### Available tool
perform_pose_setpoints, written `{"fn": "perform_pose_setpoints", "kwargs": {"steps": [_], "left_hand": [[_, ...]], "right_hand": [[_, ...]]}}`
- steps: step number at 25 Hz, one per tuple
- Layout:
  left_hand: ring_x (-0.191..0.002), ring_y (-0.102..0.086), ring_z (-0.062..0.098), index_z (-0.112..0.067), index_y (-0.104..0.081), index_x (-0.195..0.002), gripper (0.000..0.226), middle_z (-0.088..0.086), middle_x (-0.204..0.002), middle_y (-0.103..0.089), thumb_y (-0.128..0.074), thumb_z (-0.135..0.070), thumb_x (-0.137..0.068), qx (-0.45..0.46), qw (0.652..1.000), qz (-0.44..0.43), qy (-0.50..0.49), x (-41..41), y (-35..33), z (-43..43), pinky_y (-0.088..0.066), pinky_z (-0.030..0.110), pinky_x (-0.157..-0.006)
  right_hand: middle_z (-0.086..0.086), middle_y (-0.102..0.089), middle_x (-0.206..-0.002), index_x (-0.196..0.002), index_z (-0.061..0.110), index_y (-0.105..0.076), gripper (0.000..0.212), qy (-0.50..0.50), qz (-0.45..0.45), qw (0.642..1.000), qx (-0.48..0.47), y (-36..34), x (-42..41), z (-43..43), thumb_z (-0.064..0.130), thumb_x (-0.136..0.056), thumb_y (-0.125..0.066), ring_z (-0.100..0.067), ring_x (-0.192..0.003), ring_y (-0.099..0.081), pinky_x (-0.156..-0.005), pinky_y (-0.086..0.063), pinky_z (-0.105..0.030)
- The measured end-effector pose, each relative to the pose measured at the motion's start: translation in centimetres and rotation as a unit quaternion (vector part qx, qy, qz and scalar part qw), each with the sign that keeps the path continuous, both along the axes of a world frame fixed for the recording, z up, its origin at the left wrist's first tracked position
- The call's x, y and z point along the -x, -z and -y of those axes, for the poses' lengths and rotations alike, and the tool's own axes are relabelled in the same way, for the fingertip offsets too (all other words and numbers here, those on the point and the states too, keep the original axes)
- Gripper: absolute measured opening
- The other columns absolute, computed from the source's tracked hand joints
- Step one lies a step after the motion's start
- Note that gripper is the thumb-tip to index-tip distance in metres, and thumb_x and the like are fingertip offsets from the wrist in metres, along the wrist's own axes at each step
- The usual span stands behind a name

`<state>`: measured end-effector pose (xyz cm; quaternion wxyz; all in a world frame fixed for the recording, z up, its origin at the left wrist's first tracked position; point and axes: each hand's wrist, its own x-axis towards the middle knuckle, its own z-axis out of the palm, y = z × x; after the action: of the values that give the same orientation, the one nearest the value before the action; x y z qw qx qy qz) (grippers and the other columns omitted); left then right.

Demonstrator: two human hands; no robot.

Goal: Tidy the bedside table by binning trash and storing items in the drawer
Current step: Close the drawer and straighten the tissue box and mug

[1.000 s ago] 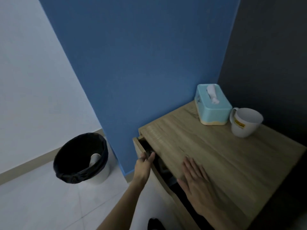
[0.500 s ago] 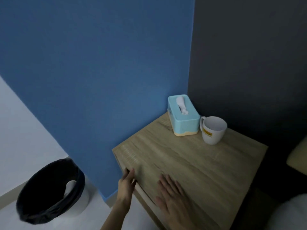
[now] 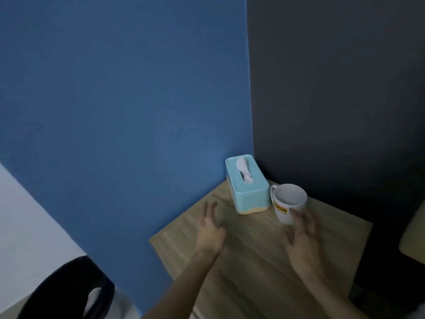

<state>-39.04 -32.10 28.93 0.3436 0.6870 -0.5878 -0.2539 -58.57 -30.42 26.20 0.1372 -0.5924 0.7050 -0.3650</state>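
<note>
The blue wall [image 3: 115, 111] meets a dark wall [image 3: 333, 88] in the corner, and the wooden bedside table [image 3: 253, 272] stands there. On the floor left of it is the bin [image 3: 69, 291] with a black liner and something white inside. At the back of the table a light blue tissue box [image 3: 250, 189] stands just beside a white mug [image 3: 289, 201]. The left hand [image 3: 210, 233] is over the table with straight, spread fingers and holds nothing. The right hand [image 3: 303, 240] has loosely spread fingers at the mug; I cannot tell if they touch it.
</note>
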Motion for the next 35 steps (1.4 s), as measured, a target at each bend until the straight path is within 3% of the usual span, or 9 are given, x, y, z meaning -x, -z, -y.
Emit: {"fn": "perform_pose_setpoints", "kwargs": {"steps": [6, 9, 11, 16, 24, 27, 30, 32, 35], "left_hand": [[-0.147, -0.009, 0.024, -0.025, -0.023, -0.147, 0.076, 0.000, -0.160, -0.008, -0.051, 0.006, -0.083, 0.013, 0.978, 0.146, 0.150, 3.9, 0.2, 8.4, -0.019, 0.035, -0.117], [-0.148, 0.003, 0.028, -0.028, -0.020, -0.148, 0.081, -0.004, -0.161, -0.003, -0.048, 0.011, -0.082, -0.012, 0.960, 0.214, 0.180, 4.2, 1.1, 10.8, -0.016, 0.039, -0.119], [-0.147, -0.002, 0.028, -0.026, -0.025, -0.146, 0.079, -0.003, -0.160, -0.013, -0.048, 0.013, -0.082, 0.019, 0.958, 0.235, 0.162, 4.4, 1.6, 11.5, -0.018, 0.039, -0.118], [-0.135, -0.027, 0.029, -0.018, -0.039, -0.137, 0.065, 0.006, -0.144, -0.042, -0.049, 0.014, -0.081, 0.098, 0.965, 0.197, 0.144, 5.2, 2.2, 13.0, -0.037, 0.034, -0.109], [-0.114, -0.039, 0.026, -0.014, -0.052, -0.126, 0.048, 0.009, -0.120, -0.064, -0.068, -0.024, -0.082, 0.118, 0.959, 0.228, 0.123, 9.5, 1.4, 15.7, -0.037, 0.039, -0.096], [-0.119, -0.038, 0.026, -0.017, -0.054, -0.127, 0.050, 0.006, -0.125, -0.061, -0.068, -0.031, -0.081, 0.124, 0.952, 0.251, 0.127, 10.4, 1.1, 15.9, -0.031, 0.039, -0.100], [-0.141, -0.023, 0.027, -0.020, -0.047, -0.135, 0.053, 0.004, -0.145, -0.046, -0.063, -0.016, -0.085, 0.096, 0.954, 0.232, 0.166, 10.1, 1.6, 16.0, -0.017, 0.040, -0.115], [-0.143, -0.021, 0.025, -0.022, -0.045, -0.138, 0.054, 0.003, -0.150, -0.039, -0.057, -0.006, -0.088, 0.087, 0.955, 0.211, 0.188, 9.5, 2.0, 16.3, -0.016, 0.035, -0.117], [-0.142, -0.024, 0.022, -0.025, -0.046, -0.138, 0.047, 0.000, -0.151, -0.037, -0.050, -0.008, -0.094, 0.090, 0.952, 0.224, 0.190, 9.3, 2.2, 17.0, -0.016, 0.030, -0.115]], "right_hand": [[-0.013, -0.003, -0.157, -0.144, 0.029, -0.026, 0.072, 0.001, 0.047, 0.999, 0.004, 0.5, 2.1, 5.3, 0.022, -0.084, -0.064, -0.030, -0.143, -0.011, -0.108, -0.030, -0.046], [-0.014, -0.016, -0.154, -0.143, 0.026, -0.028, 0.076, -0.023, 0.094, 0.995, 0.019, 1.3, 2.3, 6.6, 0.023, -0.080, -0.069, -0.030, -0.138, -0.025, -0.105, -0.034, -0.043], [-0.013, -0.028, -0.147, -0.141, 0.023, -0.031, 0.073, -0.018, 0.115, 0.993, 0.036, 1.5, 2.3, 6.8, 0.019, -0.079, -0.070, -0.029, -0.131, -0.035, -0.099, -0.039, -0.038], [-0.012, -0.032, -0.144, -0.139, 0.020, -0.033, 0.073, -0.007, 0.125, 0.991, 0.045, 1.5, 3.2, 7.2, 0.015, -0.077, -0.071, -0.027, -0.130, -0.036, -0.099, -0.038, -0.037], [-0.006, -0.029, -0.150, -0.147, 0.020, -0.013, 0.102, -0.004, 0.234, 0.972, 0.028, 2.1, 7.1, 8.6, 0.013, -0.068, -0.078, -0.023, -0.135, -0.032, -0.108, -0.033, -0.041], [-0.006, -0.035, -0.147, -0.146, 0.018, -0.017, 0.103, -0.006, 0.272, 0.962, 0.020, 2.7, 7.6, 9.5, 0.010, -0.065, -0.080, -0.023, -0.132, -0.037, -0.107, -0.035, -0.041], [-0.008, -0.040, -0.143, -0.142, 0.016, -0.024, 0.100, 0.005, 0.283, 0.959, 0.014, 2.9, 7.4, 9.9, 0.009, -0.062, -0.082, -0.025, -0.129, -0.042, -0.104, -0.039, -0.044], [-0.009, -0.042, -0.142, -0.141, 0.015, -0.026, 0.098, 0.010, 0.286, 0.958, 0.018, 3.1, 7.4, 10.0, 0.010, -0.062, -0.082, -0.026, -0.128, -0.043, -0.102, -0.041, -0.043], [-0.009, -0.042, -0.142, -0.141, 0.016, -0.026, 0.095, 0.017, 0.285, 0.958, 0.023, 3.6, 7.5, 9.6, 0.012, -0.064, -0.081, -0.025, -0.128, -0.043, -0.102, -0.041, -0.045]]}}
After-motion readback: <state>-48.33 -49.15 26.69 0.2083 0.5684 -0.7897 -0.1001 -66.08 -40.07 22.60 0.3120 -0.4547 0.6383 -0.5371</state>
